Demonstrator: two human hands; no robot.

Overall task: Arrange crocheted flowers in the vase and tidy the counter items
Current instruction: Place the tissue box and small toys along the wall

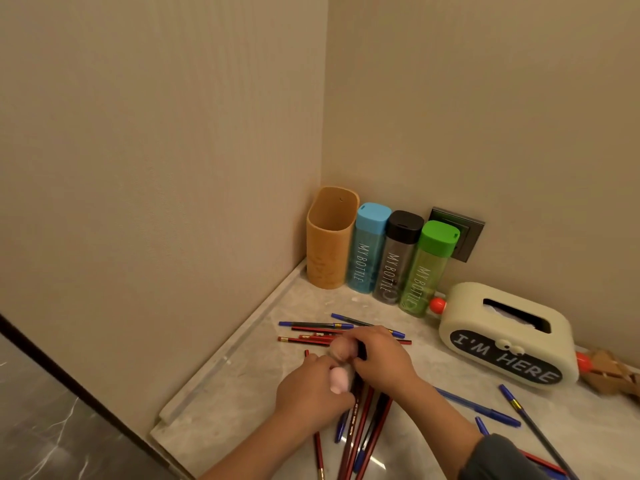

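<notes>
My left hand [311,389] and my right hand [381,358] meet over a bundle of red pencils and blue pens [363,424] on the marble counter [242,386]. Both hands grip the bundle's upper end. Two pinkish soft shapes [341,365] show between my fingers; I cannot tell what they are. More red pencils and blue pens [315,332] lie loose just beyond my hands. An empty tan holder [329,240] stands upright in the corner. No crocheted flowers are in view.
Blue [367,247], black [394,258] and green [426,268] bottles stand in a row right of the holder. A cream tissue box [505,336] sits at right, a wooden figure [613,372] beyond it. More pens [512,410] lie scattered at lower right. Walls close the corner.
</notes>
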